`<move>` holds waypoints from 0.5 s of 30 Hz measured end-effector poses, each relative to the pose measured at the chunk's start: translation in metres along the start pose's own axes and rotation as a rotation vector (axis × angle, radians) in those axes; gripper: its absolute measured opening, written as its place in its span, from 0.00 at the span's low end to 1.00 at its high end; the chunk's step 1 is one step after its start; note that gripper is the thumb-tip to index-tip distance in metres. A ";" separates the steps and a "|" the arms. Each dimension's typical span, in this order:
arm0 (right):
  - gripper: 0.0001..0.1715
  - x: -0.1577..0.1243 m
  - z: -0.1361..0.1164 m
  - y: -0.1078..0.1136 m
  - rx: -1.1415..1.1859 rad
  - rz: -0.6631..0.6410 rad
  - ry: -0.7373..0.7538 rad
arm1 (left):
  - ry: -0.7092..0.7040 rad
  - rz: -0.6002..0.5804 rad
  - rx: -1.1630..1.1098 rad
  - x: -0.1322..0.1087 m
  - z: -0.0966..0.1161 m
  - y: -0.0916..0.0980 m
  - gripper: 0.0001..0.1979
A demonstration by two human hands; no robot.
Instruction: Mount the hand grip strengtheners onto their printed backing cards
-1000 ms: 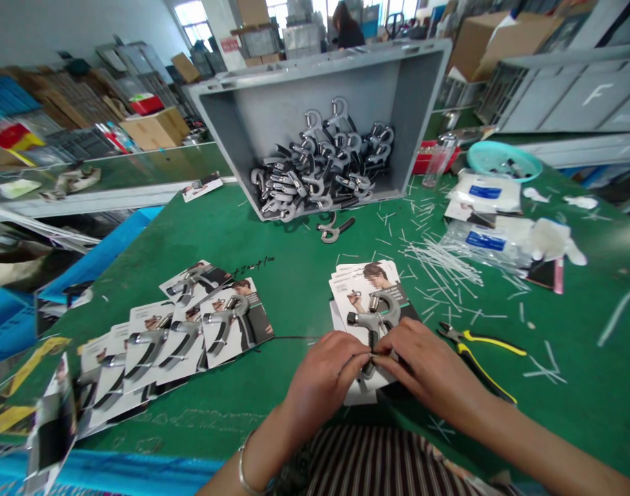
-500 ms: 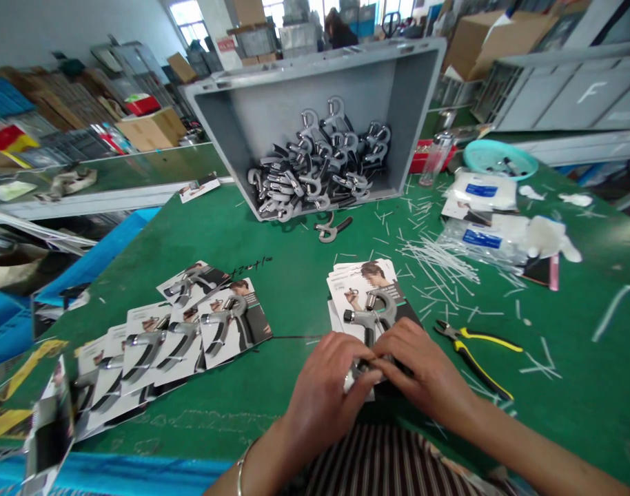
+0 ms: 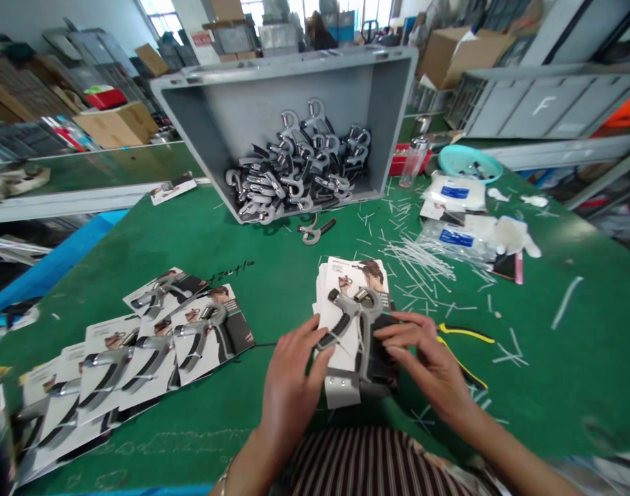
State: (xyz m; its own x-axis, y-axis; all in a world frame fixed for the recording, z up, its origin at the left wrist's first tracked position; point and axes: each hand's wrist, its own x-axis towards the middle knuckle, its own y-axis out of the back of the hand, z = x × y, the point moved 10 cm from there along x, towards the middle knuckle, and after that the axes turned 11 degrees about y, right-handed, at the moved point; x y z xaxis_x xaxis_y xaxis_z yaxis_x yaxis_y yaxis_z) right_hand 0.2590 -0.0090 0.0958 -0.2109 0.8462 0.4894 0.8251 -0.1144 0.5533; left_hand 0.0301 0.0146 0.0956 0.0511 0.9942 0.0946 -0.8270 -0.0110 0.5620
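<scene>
A grey hand gripper lies on a printed card, which rests on a stack of cards at the near middle of the green table. My left hand holds the card's left edge, thumb on top. The fingers of my right hand lie stretched on the card's right side beside the gripper's handle. A white tie strip runs over the handle.
Carded grippers lie fanned out at the left. A tilted grey bin with several loose grippers stands at the back; one lies loose before it. White ties, yellow-handled pliers and plastic bags sit right.
Both hands left the pinch at the gripper's lower handle. The card with the gripper has been lifted and turned, and the view has shifted right.
</scene>
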 end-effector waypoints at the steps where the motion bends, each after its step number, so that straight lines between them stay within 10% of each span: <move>1: 0.07 -0.012 0.014 0.015 -0.144 -0.031 -0.012 | 0.110 -0.019 -0.129 0.005 -0.010 0.009 0.11; 6: 0.50 -0.086 0.112 0.074 -0.743 -0.300 -0.172 | 0.625 -0.158 -0.799 0.020 -0.059 0.008 0.19; 11: 0.26 -0.102 0.146 0.073 -0.524 -0.448 -0.217 | 0.695 -0.530 -0.907 0.022 -0.042 -0.044 0.16; 15: 0.24 -0.094 0.139 0.070 -0.108 -0.309 -0.500 | 0.565 -0.477 -0.820 0.026 -0.030 -0.045 0.14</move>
State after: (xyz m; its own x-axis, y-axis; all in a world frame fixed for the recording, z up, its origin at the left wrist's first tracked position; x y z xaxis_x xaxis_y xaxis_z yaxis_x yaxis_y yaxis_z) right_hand 0.4096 -0.0238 -0.0053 -0.1383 0.9881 -0.0674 0.7016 0.1457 0.6975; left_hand 0.0522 0.0439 0.0480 0.3732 0.7854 -0.4938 -0.9216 0.2526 -0.2946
